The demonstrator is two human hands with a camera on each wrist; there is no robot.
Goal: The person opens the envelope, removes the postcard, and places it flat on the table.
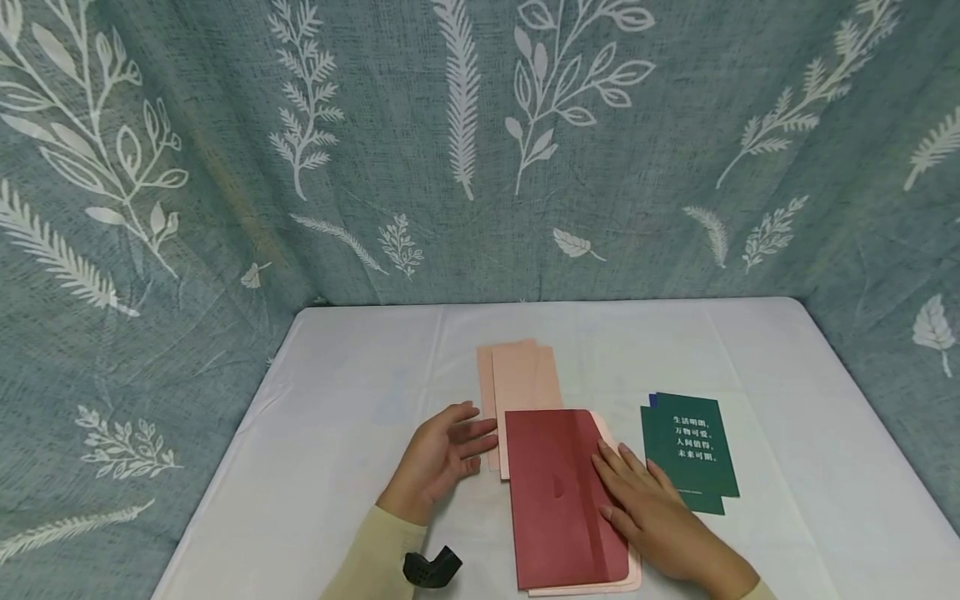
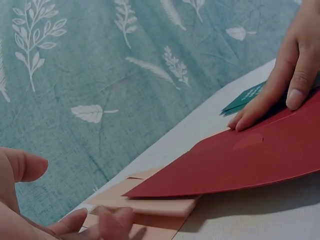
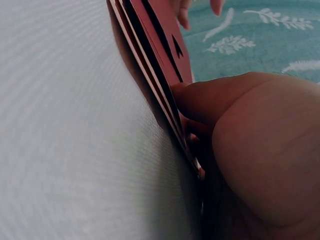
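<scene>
A red paper envelope point(image 1: 555, 500) with a band down its right side and a small half-round tab lies on top of pale pink pieces with rounded corners point(image 1: 634, 575). My right hand point(image 1: 652, 521) rests on its right edge, fingers stretched out over the surface. To the left, my left hand point(image 1: 450, 454) is held palm inward with loosely bent fingers, holding nothing. Its fingertips reach beside pink paper envelopes point(image 1: 517, 375), which lie partly under the red one. In the left wrist view, the red envelope's point(image 2: 235, 165) near corner stands raised over the pink paper.
Dark green cards point(image 1: 697, 450) with white writing lie stacked to the right, near my right hand. A white cloth covers the table point(image 1: 337, 400). Behind and beside it hangs a green leaf-patterned curtain point(image 1: 375, 150). A black strap piece point(image 1: 432, 568) sits at my left wrist.
</scene>
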